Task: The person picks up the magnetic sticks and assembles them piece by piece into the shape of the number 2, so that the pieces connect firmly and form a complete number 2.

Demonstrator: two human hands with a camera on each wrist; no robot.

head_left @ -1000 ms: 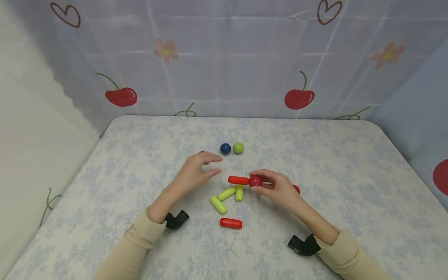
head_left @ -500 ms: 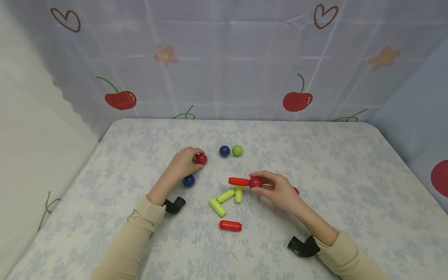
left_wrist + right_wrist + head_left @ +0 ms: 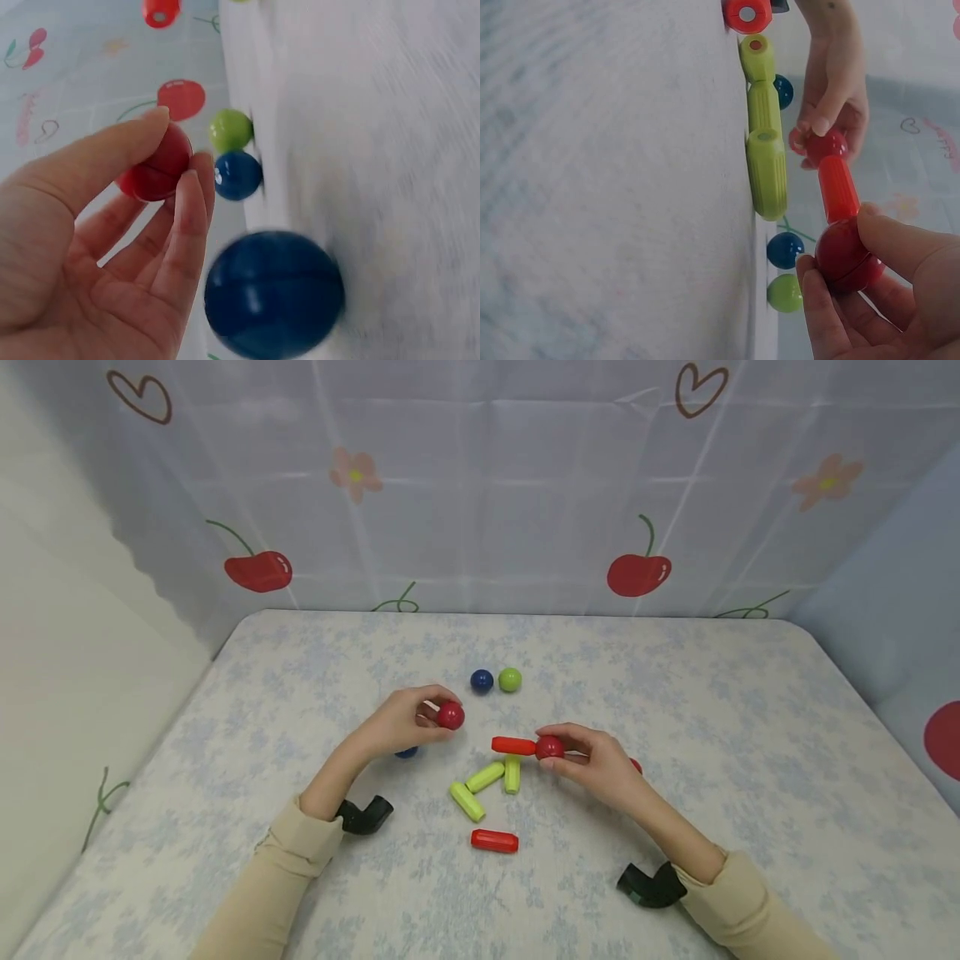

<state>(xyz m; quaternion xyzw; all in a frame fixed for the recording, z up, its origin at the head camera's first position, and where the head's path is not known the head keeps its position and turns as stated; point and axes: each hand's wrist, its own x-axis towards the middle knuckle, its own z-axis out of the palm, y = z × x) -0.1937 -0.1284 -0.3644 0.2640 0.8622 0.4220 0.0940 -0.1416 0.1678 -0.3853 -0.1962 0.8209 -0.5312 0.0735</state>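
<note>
My left hand [image 3: 408, 720] pinches a dark red ball [image 3: 451, 715] between thumb and fingertips, held above the table. In my right hand [image 3: 600, 762] another red ball [image 3: 550, 748] is gripped, with a red ribbed rod [image 3: 513, 745] stuck to it and pointing left toward the other hand. The rod's free end stands apart from the left hand's ball in the head view. Just below the left hand a blue ball [image 3: 274, 294] rests on the table, mostly hidden in the head view. Several yellow-green rods [image 3: 486, 777] lie under the red rod.
A blue ball [image 3: 482, 681] and a green ball [image 3: 510, 679] sit side by side farther back. Nearer the front lies a loose red rod [image 3: 495, 841]. Behind the right hand a red piece [image 3: 636, 766] shows only partly. A patterned cloth [image 3: 480, 485] hangs behind the table.
My left hand has reached back left, taken hold of a red ball and lifted it rightward toward the red rod. The right hand has stayed nearly still with its ball and rod.
</note>
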